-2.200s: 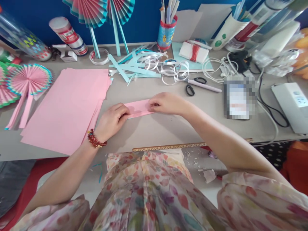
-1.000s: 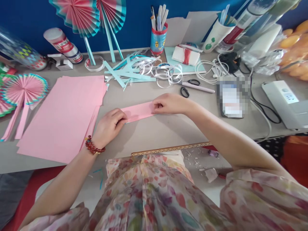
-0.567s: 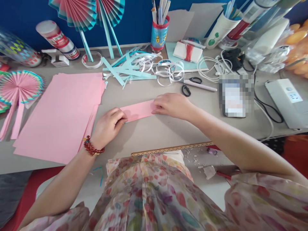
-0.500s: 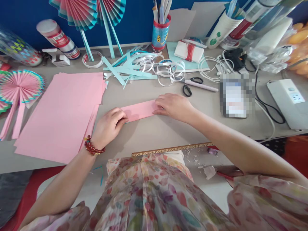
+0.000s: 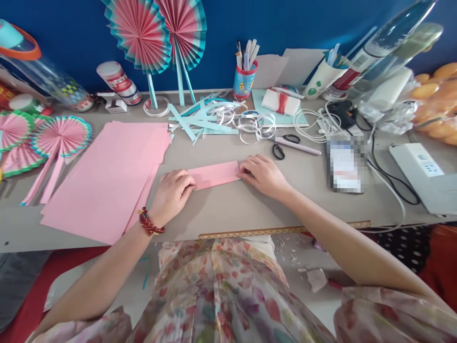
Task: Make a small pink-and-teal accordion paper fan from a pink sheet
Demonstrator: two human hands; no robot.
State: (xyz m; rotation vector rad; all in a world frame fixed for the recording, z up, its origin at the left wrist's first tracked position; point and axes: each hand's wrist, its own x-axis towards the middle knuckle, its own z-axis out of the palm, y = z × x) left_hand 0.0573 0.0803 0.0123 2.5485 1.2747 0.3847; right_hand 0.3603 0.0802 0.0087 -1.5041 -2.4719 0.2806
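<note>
A folded strip of pink paper (image 5: 216,174) lies flat on the grey desk in front of me, with a thin bluish line along its near edge. My left hand (image 5: 174,194) is closed over its left end, fingers curled and thumb at the near corner. At the right end, the bent fingers and thumb of my right hand (image 5: 263,175) pinch the paper's edge. Fingertips hide both ends of the strip. A stack of pink paper sheets (image 5: 103,181) lies just left of my left hand.
Scissors (image 5: 296,145) lie beyond my right hand, near pale blue and white paper strips (image 5: 207,119). Pleated paper fans (image 5: 139,35) stand at the back; another fan (image 5: 61,136) lies left. To the right are a phone (image 5: 345,164), cables and a power strip (image 5: 416,178).
My right hand has slid rightward along the pink paper to its end, and more of the strip shows between my hands. My head view has tilted up, so everything sits lower.
</note>
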